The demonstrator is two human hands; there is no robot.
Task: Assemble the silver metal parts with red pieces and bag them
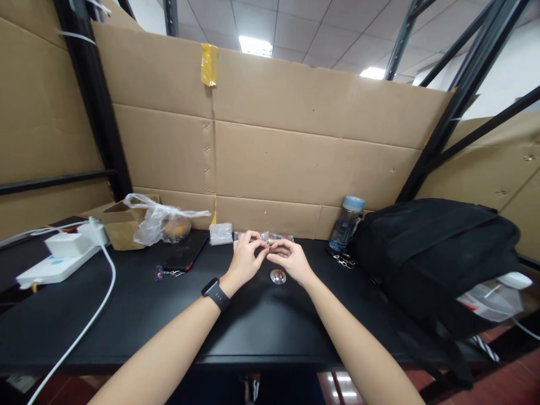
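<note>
My left hand [248,253], with a dark watch on its wrist, meets my right hand [290,259] above the middle of the black table. The fingertips of both are pinched close together. Whatever small thing lies between them is too tiny and covered to name. Just below my right hand a small clear round dish [278,277] rests on the table, with something red in or on it. Behind my fingers lie clear plastic packets [280,238] with red bits, partly hidden by the hands.
Left of centre are a white packet [221,234], a dark tablet-like slab [186,251] and a tied plastic bag [162,222]. A power strip [59,269] with a white cable stands far left. To the right are a water bottle [345,225] and a black backpack [430,259].
</note>
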